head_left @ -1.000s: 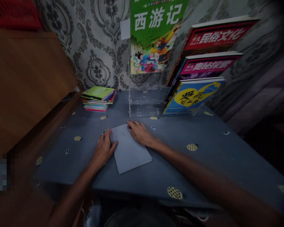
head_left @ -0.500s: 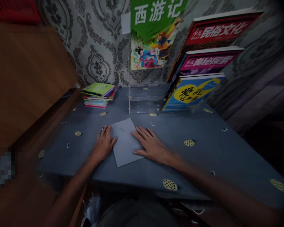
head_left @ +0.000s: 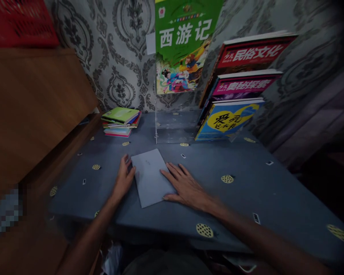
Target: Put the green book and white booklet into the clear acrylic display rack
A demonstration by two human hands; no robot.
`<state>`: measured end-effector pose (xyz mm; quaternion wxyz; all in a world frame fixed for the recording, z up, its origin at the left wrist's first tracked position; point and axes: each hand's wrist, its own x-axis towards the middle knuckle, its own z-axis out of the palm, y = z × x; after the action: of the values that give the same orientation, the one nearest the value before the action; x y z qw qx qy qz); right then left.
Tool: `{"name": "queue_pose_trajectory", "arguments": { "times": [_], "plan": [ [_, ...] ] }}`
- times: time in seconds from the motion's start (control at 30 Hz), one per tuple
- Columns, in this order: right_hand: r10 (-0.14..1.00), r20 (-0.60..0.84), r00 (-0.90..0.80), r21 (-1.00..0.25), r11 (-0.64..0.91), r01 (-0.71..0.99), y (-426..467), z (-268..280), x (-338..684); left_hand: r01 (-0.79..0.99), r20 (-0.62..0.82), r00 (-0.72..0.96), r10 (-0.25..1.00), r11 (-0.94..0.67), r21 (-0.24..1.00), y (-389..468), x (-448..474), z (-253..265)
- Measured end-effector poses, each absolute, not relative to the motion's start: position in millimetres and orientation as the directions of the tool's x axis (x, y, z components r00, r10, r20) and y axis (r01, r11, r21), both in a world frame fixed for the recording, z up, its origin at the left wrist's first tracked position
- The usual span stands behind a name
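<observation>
A thin pale grey booklet or folded sheet [head_left: 150,177] lies flat and slightly turned on the dark tablecloth, a small faint mark near its top. My left hand [head_left: 124,176] is on its side at the booklet's left edge, fingers a little curled and thumb apart, the thumb tip at the edge. Whether any fingertip is under the edge, I cannot tell. Across from it, my right hand [head_left: 186,187] rests flat with fingers spread, thumb and index fingertips over the booklet's right edge and the rest on the cloth.
Behind the booklet stands a clear acrylic rack [head_left: 172,133] holding a green book [head_left: 186,49], a red book [head_left: 252,53], a magenta book [head_left: 243,86] and a blue book [head_left: 229,120]. A small book stack [head_left: 122,120] sits at the back left, near a wooden cabinet [head_left: 40,107].
My left hand has turned from lying flat onto its side and drawn left to the booklet's edge. My right hand stays spread at the right edge. The camera view has tilted up slightly.
</observation>
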<state>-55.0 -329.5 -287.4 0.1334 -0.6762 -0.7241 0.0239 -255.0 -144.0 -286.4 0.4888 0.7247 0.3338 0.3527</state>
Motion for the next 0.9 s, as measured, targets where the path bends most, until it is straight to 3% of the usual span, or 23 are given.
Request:
{"name": "queue_pose_trajectory", "arguments": {
  "times": [0.13, 0.23, 0.37, 0.6, 0.73, 0.9],
  "plan": [
    [0.986, 0.161, -0.045, -0.231, 0.082, 0.969, -329.7, -289.4, -54.2, -0.047, -0.058, 0.452, 0.89, 0.089, 0.995, -145.6, -250.6, -281.8],
    [0.984, 0.174, -0.045, -0.25, 0.088, 0.964, -329.8, -291.4, -53.3, -0.108, -0.207, 0.578, 0.789, 0.325, 0.939, -156.7, -247.4, -277.5],
    [0.981, 0.187, -0.048, -0.285, 0.101, 0.953, -329.3, -294.3, -52.2, -0.153, -0.283, 0.667, 0.689, 0.498, 0.853, -169.6, -242.6, -272.5],
    [0.993, 0.117, -0.025, -0.408, 0.071, 0.91, -322.9, -291.3, -46.5, -0.166, -0.324, 0.706, 0.629, 0.593, 0.788, -163.5, -239.3, -265.5],
    [0.995, 0.097, 0.019, -0.565, 0.04, 0.824, -313.2, -289.9, -39.1, -0.173, -0.303, 0.716, 0.629, 0.581, 0.795, -158.8, -237.2, -263.7],
    [0.972, 0.182, 0.15, -0.787, 0.052, 0.614, -293.3, -289.4, -31.5, -0.205, -0.238, 0.731, 0.639, 0.539, 0.817, -144.4, -228.4, -258.6]
  ]
}}
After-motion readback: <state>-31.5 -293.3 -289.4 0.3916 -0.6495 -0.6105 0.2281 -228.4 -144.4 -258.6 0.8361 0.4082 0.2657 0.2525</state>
